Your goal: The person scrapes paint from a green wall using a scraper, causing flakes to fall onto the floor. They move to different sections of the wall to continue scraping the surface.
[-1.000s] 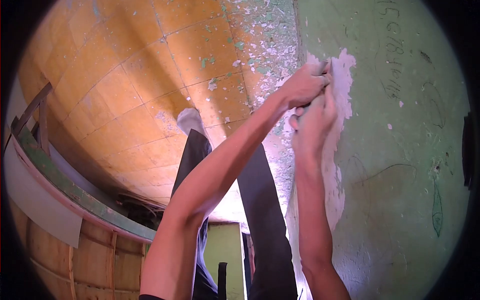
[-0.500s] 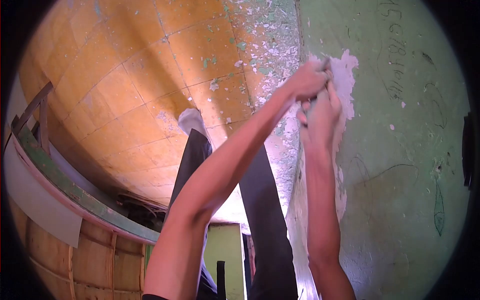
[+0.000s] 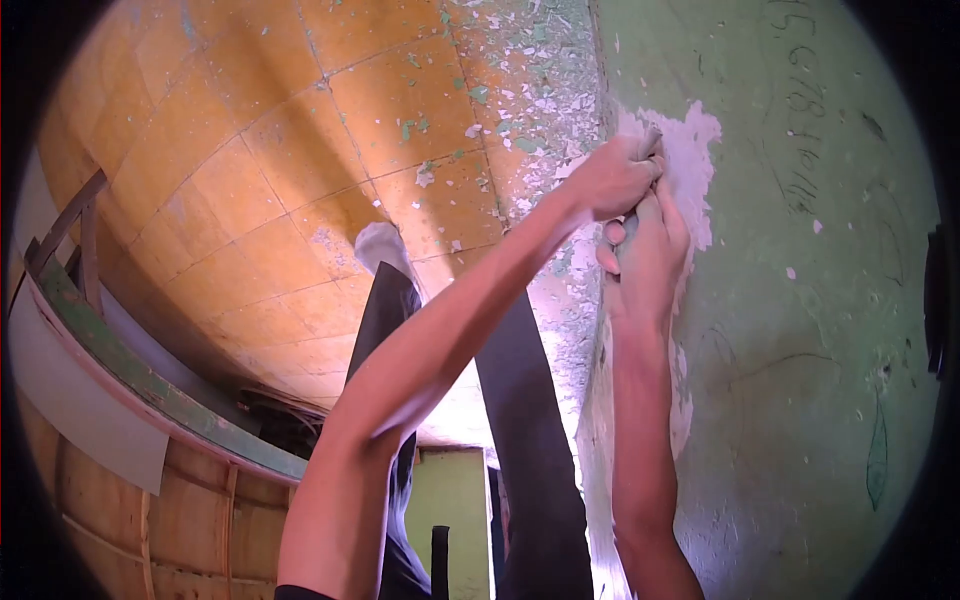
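Note:
My left hand [image 3: 612, 178] is a fist around a narrow grey scraper [image 3: 651, 141], whose end shows past the fingers at the wall. Just below and touching it, my right hand [image 3: 650, 245] is also closed on the scraper, thumb and fingers curled. Both hands cover most of the scraper, so its shape is hidden. They work against a green painted wall [image 3: 790, 300], at a pale bare patch [image 3: 697, 140] with a ragged paint edge.
Paint chips [image 3: 545, 90] lie thickly along the foot of the wall on the orange tiled floor [image 3: 270, 180]. My sock-covered foot [image 3: 378, 245] stands on the tiles. A curved green wooden edge [image 3: 150, 375] runs along the left.
Both hands stay closed together on the scraper at the bare patch, with only a slight shift. A pale flake shows beside my left hand now. The view has moved slightly.

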